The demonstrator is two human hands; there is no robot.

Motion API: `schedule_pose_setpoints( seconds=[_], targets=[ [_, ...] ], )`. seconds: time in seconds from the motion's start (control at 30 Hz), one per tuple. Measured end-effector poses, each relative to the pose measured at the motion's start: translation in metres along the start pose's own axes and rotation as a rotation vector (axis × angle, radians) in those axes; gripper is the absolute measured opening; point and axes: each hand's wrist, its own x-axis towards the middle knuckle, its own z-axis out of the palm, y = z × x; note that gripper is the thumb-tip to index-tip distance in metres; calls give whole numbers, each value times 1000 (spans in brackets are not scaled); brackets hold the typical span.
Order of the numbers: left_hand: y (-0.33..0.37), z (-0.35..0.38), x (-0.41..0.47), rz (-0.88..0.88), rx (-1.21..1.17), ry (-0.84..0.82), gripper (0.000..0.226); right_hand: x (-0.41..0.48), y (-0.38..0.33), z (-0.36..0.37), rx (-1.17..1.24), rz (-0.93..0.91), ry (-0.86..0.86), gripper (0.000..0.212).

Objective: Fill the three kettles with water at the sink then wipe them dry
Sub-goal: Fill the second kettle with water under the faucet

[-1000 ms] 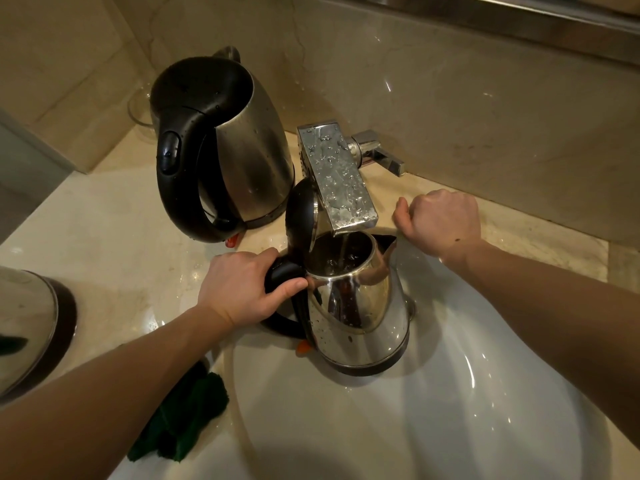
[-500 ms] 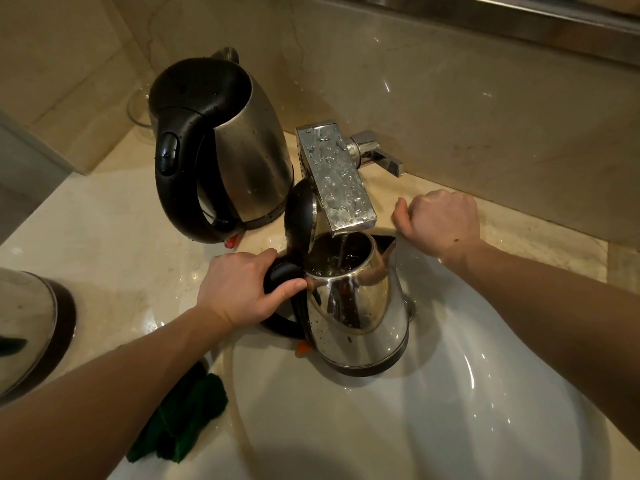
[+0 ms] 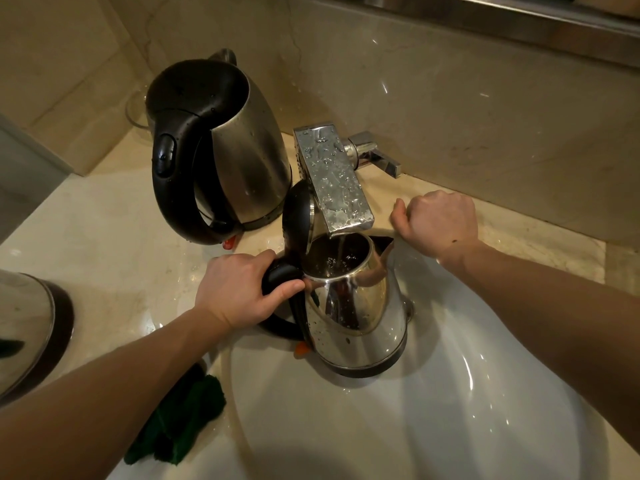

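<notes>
Gripping the black handle of the shiny steel kettle, the left hand holds it in the white basin under the square chrome tap. The right hand rests fisted on the beige counter, fingertips hidden. A second steel kettle is cut off at left.

I get dim, warm light from above. Glare streaks the white sink basin at four o'clock and the wet faucet spout at centre. The green cloth at seven o'clock sits in shadow; edges bow outward.
</notes>
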Motion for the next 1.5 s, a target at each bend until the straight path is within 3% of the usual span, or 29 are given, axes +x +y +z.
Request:
schedule_pose_setpoints(
  seconds=[1.5],
  targets=[
    [-2, 2, 0, -2, -9, 0, 79, 0, 0, 0, -3, 2, 9, 57]
  ],
)
